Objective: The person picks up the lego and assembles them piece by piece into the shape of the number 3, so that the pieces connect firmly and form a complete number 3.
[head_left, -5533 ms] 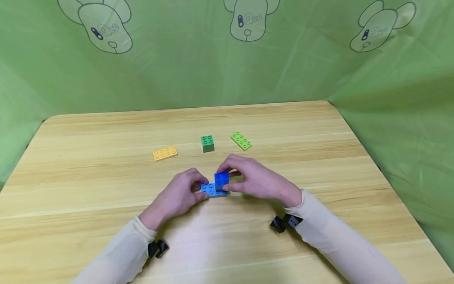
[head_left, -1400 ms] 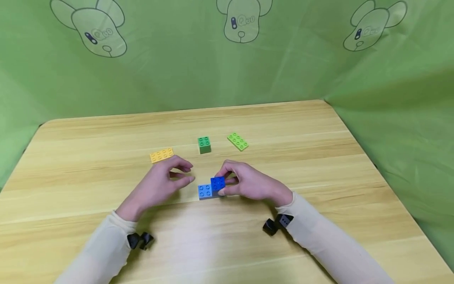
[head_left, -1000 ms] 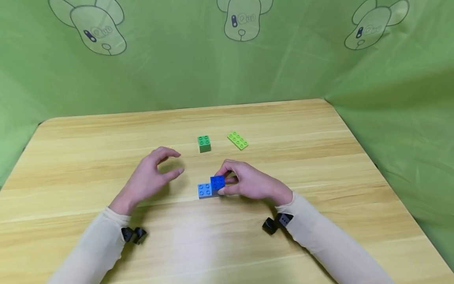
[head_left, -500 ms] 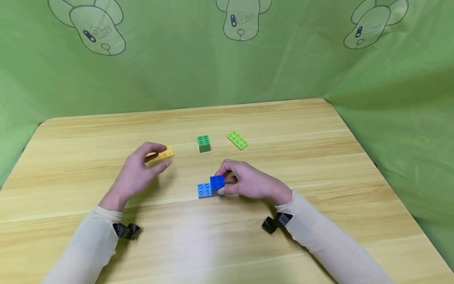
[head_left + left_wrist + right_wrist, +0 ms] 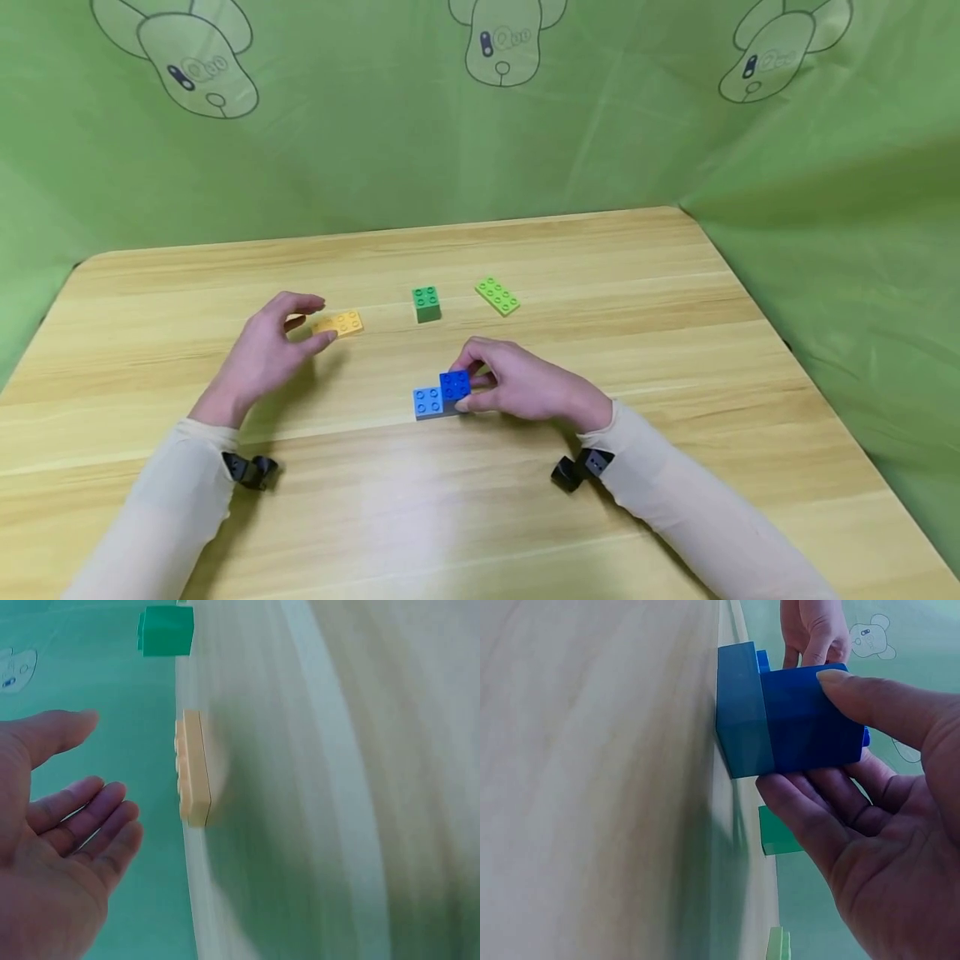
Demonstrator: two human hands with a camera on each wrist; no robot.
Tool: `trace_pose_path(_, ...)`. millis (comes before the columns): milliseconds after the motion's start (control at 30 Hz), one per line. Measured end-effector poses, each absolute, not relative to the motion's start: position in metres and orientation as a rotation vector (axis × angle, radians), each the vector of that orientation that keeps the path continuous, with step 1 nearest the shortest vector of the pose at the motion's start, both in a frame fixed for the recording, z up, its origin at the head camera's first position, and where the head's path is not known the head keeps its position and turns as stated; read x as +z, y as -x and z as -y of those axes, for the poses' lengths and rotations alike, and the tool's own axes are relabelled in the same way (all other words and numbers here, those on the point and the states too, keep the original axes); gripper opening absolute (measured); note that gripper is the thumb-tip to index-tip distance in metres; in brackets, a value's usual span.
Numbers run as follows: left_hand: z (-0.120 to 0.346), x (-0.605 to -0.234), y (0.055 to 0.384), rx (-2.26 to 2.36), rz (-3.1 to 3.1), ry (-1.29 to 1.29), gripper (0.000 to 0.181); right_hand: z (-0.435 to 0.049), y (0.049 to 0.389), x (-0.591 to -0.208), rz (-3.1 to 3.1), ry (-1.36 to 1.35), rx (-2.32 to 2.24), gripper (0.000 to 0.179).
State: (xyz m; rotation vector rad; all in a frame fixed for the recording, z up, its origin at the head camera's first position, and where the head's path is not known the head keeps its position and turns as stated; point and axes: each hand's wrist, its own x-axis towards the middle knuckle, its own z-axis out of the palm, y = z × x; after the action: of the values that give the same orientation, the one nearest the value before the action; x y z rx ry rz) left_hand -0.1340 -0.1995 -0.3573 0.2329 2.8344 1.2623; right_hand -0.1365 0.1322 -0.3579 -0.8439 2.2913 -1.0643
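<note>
My right hand (image 5: 525,383) pinches a dark blue 2x2 building brick (image 5: 454,383) between thumb and fingers. That brick sits on the right half of a light blue studded plate (image 5: 428,402), whose left studs stay bare. The right wrist view shows the dark blue brick (image 5: 814,720) flush against the light blue plate (image 5: 744,712). Left of them, my left hand (image 5: 266,346) hovers by a yellow-orange 2x4 plate (image 5: 347,322), thumb and fingers spread. A gap separates the left hand (image 5: 67,825) from the yellow-orange plate (image 5: 195,769) in the left wrist view.
Farther back on the wooden table (image 5: 480,517) stand a green 2x2 brick (image 5: 427,304) and a lime green 2x4 plate (image 5: 497,296). A green curtain (image 5: 360,150) with printed bear heads hangs behind the table and along its sides.
The left hand has let go of the light blue plate and moved left and away to the yellow-orange plate. The right hand keeps its pinch on the dark blue brick throughout.
</note>
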Motion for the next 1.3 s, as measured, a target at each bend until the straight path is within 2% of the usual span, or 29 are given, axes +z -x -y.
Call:
trace_pose_path(567, 0.218, -0.357, 0.15, 1.049, -2.765, -0.226, 0.066, -0.128, 0.135, -0.36, -2.299, 0.851, -1.076, 0.028)
trace_pose_path(1300, 0.212, -0.372, 0.164, 0.893, -2.826, -0.382, 0.043, -0.133, 0.134, -0.36, -2.333, 0.854, -1.034, 0.027)
